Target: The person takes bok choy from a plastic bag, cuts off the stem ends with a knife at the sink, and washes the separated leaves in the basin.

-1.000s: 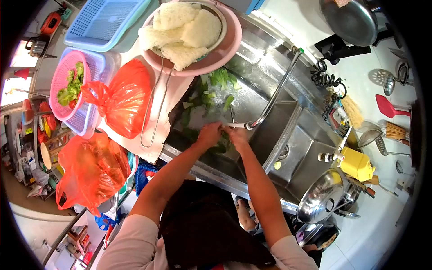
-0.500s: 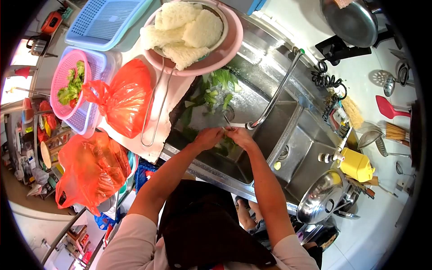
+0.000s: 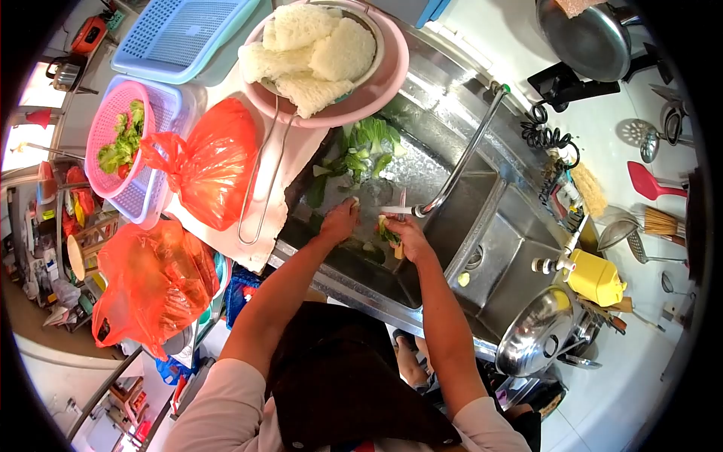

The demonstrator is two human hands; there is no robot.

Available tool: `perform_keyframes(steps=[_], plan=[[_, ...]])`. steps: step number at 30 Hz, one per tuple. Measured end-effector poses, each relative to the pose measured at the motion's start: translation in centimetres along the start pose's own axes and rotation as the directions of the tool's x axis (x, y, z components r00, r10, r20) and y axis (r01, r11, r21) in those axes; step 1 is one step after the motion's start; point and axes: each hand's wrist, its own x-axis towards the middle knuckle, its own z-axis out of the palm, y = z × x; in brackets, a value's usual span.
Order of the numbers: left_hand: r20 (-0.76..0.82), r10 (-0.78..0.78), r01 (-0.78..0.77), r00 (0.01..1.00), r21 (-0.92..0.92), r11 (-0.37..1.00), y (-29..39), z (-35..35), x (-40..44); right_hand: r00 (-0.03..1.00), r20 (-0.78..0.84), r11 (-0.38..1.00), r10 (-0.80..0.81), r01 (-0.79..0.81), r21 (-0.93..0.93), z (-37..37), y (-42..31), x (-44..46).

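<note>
From my remote station I record the two hands working on leafy greens (image 3: pixel 369 143) over the left bay of the sink (image 3: pixel 376 303), with the loose greens lying in that bay, beyond the hands. The left hand (image 3: pixel 340 221) has its fingers curled nearly shut, apparently on a small pale piece (image 3: pixel 355 202) at their tips. The right hand (image 3: pixel 409 238) is closed round a leafy piece (image 3: pixel 388 231) and what looks like the handle of a knife (image 3: pixel 399 251), its narrow end pointing to the far side. The hands are apart, and the spout of the faucet (image 3: pixel 471 149) ends between them. I judge the step in hand to be parting or trimming a piece. In my assessment, the next move calls for a steady right grip, with the left fingers kept clear of the edge and spout.
</note>
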Motion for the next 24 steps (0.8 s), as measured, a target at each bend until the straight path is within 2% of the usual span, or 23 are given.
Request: perform_keyframes(steps=[2,5,6,7,8,10,11,13,14,16,19,20,22,24], plan=[[-0.194,0.326,-0.236,0.925,0.377,0.896,-3.0,2.3,-0.6,0.999,-0.032,1.0,-0.01,0.009,-0.025,0.2,0.3,-0.4],[-0.331,0.181,-0.095,0.926,0.259,0.961,-0.7,4.1,-0.8,0.991,-0.105,0.993,-0.083,0.073,-0.098,1.0,0.7,0.4],[-0.164,-0.064,0.044,0.984,-0.126,0.991,-0.1,3.8,-0.7,0.984,-0.115,0.985,-0.136,0.122,-0.119,1.2,1.2,0.8],[0.088,-0.231,0.245,0.969,-0.456,0.856,0.6,3.3,-0.5,0.974,-0.124,0.975,-0.189,0.171,-0.141,1.3,1.7,1.2],[0.374,-0.287,0.471,0.882,-0.664,0.581,1.3,2.8,-0.5,0.974,-0.119,0.978,-0.191,0.177,-0.112,1.3,2.2,1.5],[0.445,-0.258,0.514,0.858,-0.763,0.393,2.2,2.9,-1.2,0.974,-0.109,0.98,-0.198,0.193,-0.057,1.3,3.2,2.4],[0.478,-0.237,0.531,0.846,-0.796,0.29,2.5,2.9,-1.6,0.955,-0.127,0.96,-0.268,0.255,-0.112,1.3,3.7,2.9],[0.47,-0.197,0.508,0.86,-0.826,0.245,3.3,2.2,-2.1,0.901,-0.15,0.902,-0.406,0.369,-0.225,1.2,4.6,3.5],[0.467,-0.177,0.497,0.867,-0.839,0.22,3.7,1.9,-2.4,0.899,-0.169,0.894,-0.404,0.349,-0.28,0.9,5.0,3.7],[0.422,-0.171,0.451,0.891,-0.87,0.202,3.4,2.5,-2.6,0.892,-0.207,0.871,-0.403,0.303,-0.387,0.9,4.6,3.2],[0.381,-0.238,0.435,0.893,-0.865,0.25,2.0,3.0,-2.5,0.816,-0.293,0.611,-0.499,0.091,-0.787,2.3,2.7,0.9],[0.37,-0.273,0.441,0.888,-0.854,0.277,1.5,3.1,-2.5,0.802,-0.302,0.597,-0.515,0.084,-0.798,3.0,2.0,-0.1],[0.377,-0.309,0.454,0.873,-0.86,0.234,2.2,1.9,-2.7,0.774,-0.319,0.571,-0.547,0.067,-0.818,3.8,1.4,-1.6],[0.376,-0.297,0.441,0.878,-0.876,0.196,2.5,1.7,-2.8,0.768,-0.245,0.583,-0.592,0.197,-0.788,4.0,2.8,-1.5]])
